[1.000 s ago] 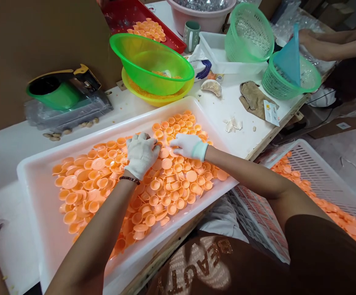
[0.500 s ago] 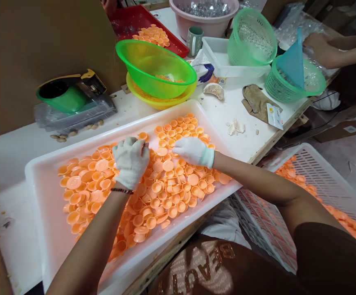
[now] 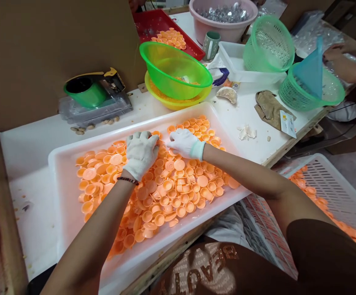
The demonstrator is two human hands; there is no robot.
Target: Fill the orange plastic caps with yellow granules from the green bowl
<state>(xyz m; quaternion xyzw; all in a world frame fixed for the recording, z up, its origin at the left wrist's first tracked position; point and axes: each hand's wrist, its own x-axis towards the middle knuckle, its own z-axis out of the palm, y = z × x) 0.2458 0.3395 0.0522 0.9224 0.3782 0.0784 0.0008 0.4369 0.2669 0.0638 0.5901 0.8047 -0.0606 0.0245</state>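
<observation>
We judge the orange cups [image 3: 167, 185], heaped in the white tray [image 3: 64, 196], light, stiff and slightly slick, best held by their rims, while our left hand [image 3: 141, 153] and right hand [image 3: 185, 143] curl their fingers in the tray's far half, whether pinching any we cannot tell.

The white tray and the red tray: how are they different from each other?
The white tray lies in front, under the gloved left hand and right hand; the red tray sits farther back. The white tray has orange pieces spread widely; the red tray shows a smaller heap. The red tray is partly hidden behind the green bowl; the white tray isn't. Both hold orange pieces.
</observation>
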